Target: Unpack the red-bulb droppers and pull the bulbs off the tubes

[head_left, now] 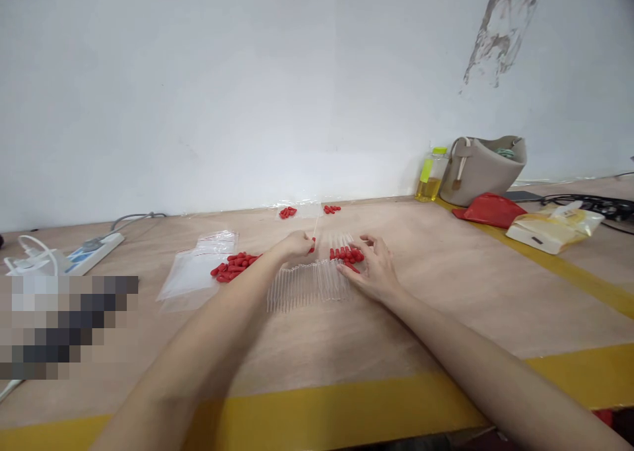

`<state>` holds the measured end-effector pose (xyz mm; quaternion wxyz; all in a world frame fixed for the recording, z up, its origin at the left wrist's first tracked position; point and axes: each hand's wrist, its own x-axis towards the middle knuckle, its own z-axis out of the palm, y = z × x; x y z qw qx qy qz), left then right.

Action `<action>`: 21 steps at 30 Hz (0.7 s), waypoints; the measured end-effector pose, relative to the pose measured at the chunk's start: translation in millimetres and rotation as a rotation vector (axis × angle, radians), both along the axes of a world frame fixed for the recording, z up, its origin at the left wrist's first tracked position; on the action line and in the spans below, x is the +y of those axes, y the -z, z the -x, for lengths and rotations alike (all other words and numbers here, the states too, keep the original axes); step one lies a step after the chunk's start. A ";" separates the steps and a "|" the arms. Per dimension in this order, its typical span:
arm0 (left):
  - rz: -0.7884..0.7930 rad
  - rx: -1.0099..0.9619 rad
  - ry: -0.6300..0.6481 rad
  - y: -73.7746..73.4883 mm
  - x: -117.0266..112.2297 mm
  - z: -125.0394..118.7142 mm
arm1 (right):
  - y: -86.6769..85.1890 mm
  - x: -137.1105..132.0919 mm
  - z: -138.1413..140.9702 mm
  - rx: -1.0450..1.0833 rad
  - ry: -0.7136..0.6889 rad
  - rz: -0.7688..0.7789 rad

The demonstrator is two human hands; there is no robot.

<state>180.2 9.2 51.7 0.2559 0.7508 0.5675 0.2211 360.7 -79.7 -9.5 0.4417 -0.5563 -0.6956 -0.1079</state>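
My left hand [296, 245] is closed in a pinch on a thin clear pipette with a red bulb, held upright above a row of clear pipette tubes [307, 284] lying side by side on the wooden table. My right hand [374, 266] rests with fingers spread on the right end of that row, touching a cluster of red bulbs [347, 254]. A loose heap of red rubber bulbs [234, 267] lies just left of my left hand. Two smaller groups of red bulbs [287, 212] sit on clear plastic near the wall.
Clear plastic bags [195, 269] lie at the left. A white power strip [94, 249] with cables is at far left. At the back right stand a bottle of yellow liquid [430, 175], a beige bag [483, 167], a red pouch [490, 210] and a packet [555, 226]. Yellow tape [347, 408] marks the near edge.
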 end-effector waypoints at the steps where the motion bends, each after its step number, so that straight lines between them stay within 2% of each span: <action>1: -0.040 0.012 0.011 -1.4 -10.6 10.7 | 0.0 -1.0 1.5 0.028 -0.020 -0.012; 4: -0.188 0.040 0.088 1.8 -48.9 45.1 | -1.7 -7.8 8.9 0.021 -0.080 -0.075; 5: -0.320 0.081 0.162 5.5 -61.9 55.9 | -2.6 -11.2 12.4 -0.029 -0.102 -0.098; 6: -0.427 0.116 0.207 10.3 -74.1 65.8 | -3.4 -15.1 16.4 -0.096 -0.130 -0.118; 9: -0.633 0.155 0.214 29.0 -100.4 88.1 | -4.2 -27.2 30.2 -0.290 -0.257 -0.151; 12: -0.741 0.125 0.243 47.4 -109.7 97.8 | -1.7 -35.1 42.6 -0.362 -0.352 -0.152; 15: -0.786 0.106 0.298 58.8 -109.5 97.1 | 2.7 -36.3 50.1 -0.376 -0.355 -0.119; 21: -0.823 0.184 0.296 58.3 -109.1 88.3 | 8.3 -33.8 52.2 -0.359 -0.372 -0.113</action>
